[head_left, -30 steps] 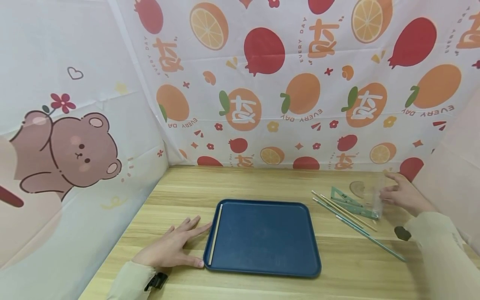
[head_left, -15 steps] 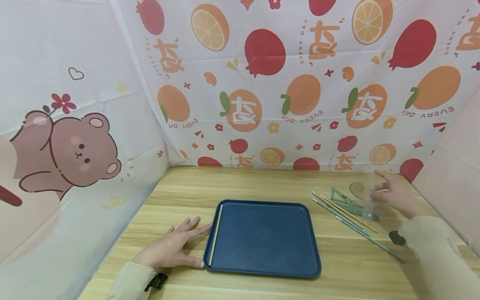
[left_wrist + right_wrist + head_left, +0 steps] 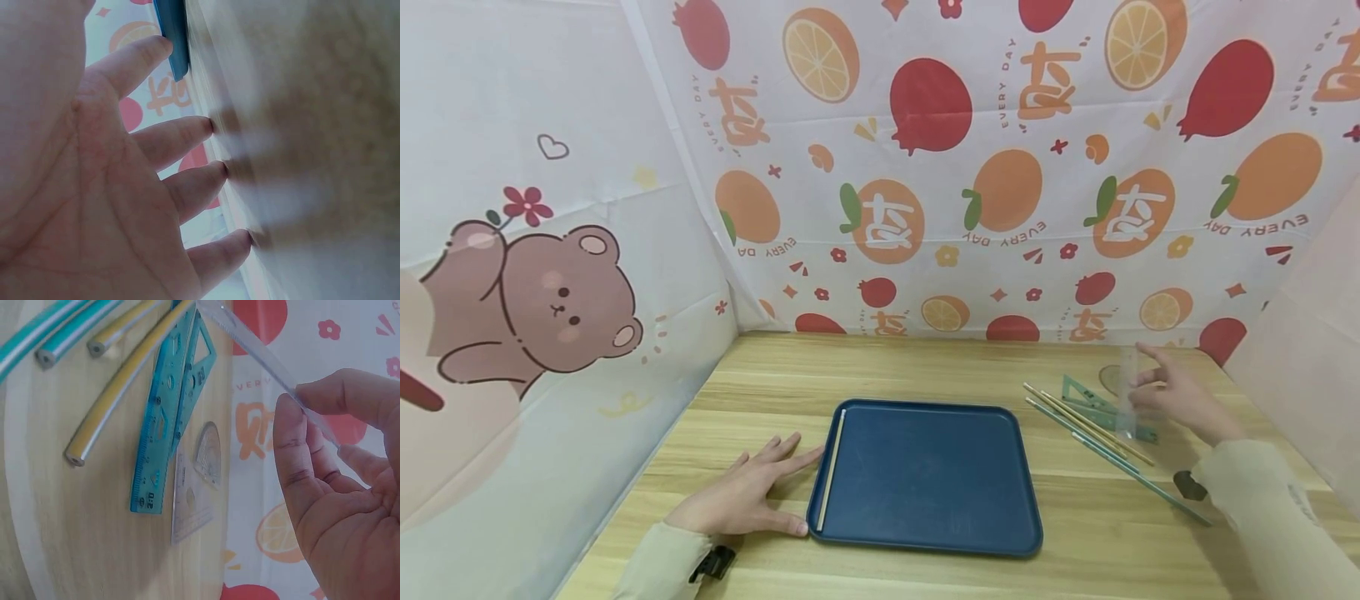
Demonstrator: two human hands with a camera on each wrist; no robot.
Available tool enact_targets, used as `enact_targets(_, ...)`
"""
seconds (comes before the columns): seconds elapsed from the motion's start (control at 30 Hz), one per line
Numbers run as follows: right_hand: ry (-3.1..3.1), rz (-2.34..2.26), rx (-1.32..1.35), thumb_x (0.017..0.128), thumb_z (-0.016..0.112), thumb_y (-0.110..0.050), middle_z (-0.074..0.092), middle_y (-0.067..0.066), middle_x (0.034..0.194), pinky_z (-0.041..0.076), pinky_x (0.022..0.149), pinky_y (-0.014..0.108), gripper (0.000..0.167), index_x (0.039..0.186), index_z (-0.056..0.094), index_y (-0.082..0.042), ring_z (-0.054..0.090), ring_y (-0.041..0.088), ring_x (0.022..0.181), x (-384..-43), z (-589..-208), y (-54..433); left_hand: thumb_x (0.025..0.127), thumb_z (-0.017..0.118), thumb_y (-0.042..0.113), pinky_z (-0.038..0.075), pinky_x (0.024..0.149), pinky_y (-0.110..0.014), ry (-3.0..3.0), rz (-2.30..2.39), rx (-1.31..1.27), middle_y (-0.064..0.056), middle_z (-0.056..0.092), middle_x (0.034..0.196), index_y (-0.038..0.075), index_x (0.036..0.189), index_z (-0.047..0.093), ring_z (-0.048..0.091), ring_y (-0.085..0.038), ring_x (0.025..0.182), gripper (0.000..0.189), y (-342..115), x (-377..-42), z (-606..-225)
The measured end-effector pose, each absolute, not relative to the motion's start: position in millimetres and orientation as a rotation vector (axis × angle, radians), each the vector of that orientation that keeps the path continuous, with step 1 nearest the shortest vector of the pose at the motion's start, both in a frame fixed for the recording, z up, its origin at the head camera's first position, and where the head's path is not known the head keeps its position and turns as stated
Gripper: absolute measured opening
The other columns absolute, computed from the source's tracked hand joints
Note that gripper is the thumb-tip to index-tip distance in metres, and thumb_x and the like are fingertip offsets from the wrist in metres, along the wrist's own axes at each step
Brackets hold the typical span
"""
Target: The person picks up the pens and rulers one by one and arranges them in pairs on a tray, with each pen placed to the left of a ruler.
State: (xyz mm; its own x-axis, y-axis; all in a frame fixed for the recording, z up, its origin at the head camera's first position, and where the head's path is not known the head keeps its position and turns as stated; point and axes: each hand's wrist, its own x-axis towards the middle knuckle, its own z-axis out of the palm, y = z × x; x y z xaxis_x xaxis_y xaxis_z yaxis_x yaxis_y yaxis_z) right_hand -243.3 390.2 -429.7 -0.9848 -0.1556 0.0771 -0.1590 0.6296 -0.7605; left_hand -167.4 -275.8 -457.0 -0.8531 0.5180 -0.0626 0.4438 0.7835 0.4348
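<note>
In the head view, my right hand [image 3: 1183, 400] pinches a clear plastic ruler [image 3: 1126, 396] between thumb and fingers. The right wrist view shows the ruler slanting up from the fingertips, raised off the table. Below it lie a teal ruler [image 3: 147, 469], a teal set square [image 3: 200, 369], a clear set square [image 3: 190, 512] and a clear protractor [image 3: 208, 453]. My left hand [image 3: 737, 496] rests spread on the table, thumb and index fingertip at the left rim of a blue tray [image 3: 932, 475]. One gold pencil [image 3: 831, 471] lies along that side inside the tray.
Gold pencils [image 3: 1101, 427] and teal pencils [image 3: 1176, 497] lie slantwise on the wooden table [image 3: 880, 367], right of the tray. A fruit-print cloth [image 3: 1000, 275] hangs behind the table's back edge, and a bear-print cloth [image 3: 685, 317] hangs on the left.
My right hand has moved left with the clear ruler, bringing it over the teal ruler and nearer the pencils. The left hand and tray have stayed put.
</note>
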Motion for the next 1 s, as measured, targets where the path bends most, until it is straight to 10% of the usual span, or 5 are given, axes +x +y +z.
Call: enact_targets(1.0,-2.778,1.447,0.332,0.099,0.075,-0.011,0.062,0.016,0.113,0.063,0.078,0.030,0.100,0.173,0.008,-0.009,0.073,0.008,0.093,-225.9,-423.3,358.4,0.075,0.083,0.074,0.021,0.111,-0.091,2.787,0.613,0.734,-0.029,0.032,0.172,0.035,0.166,0.043,0.025,-0.061,0.158,0.107,-275.0,-163.9,-454.0)
